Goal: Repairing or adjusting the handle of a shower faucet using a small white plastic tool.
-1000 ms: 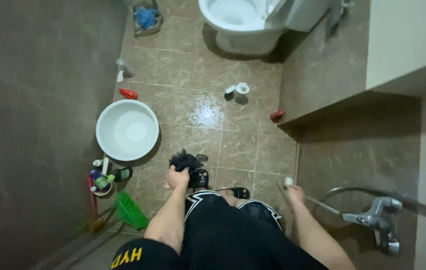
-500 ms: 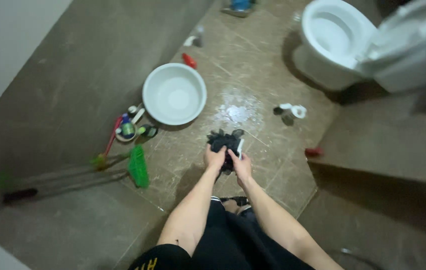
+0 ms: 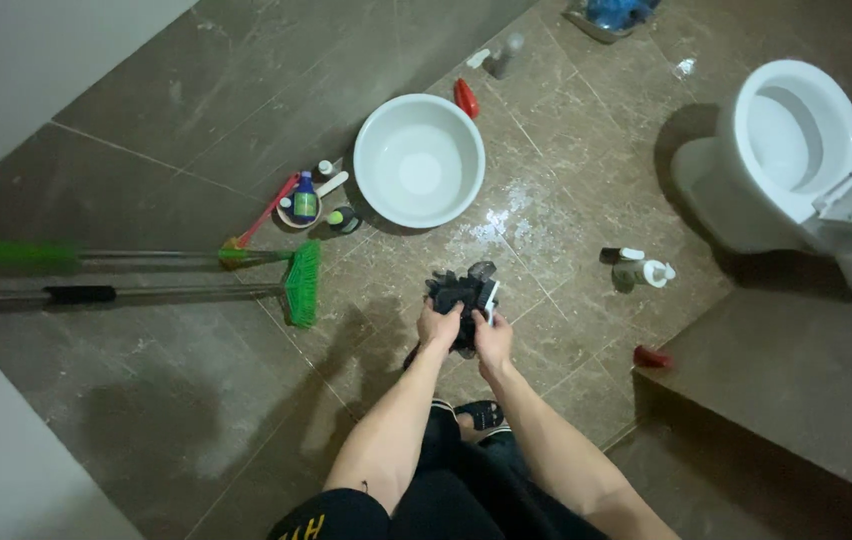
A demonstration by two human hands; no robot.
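Both my hands meet over a dark, crumpled bundle, black cloth or a glove with a pale edge, held above the brown tiled floor. My left hand grips its left side. My right hand grips its right side, fingers closed on the pale edge. My forearms reach forward from my dark shorts at the bottom of the view. A white round basin stands on the floor just beyond the bundle.
A white toilet with raised lid stands at right. A green broom and long handles lie at left, beside small bottles. A white bottle and red objects lie right. A wet patch glistens.
The view has swung left and tilted. One second ago only my left hand was on the dark bundle and my right arm hung apart; both hands now grip it.
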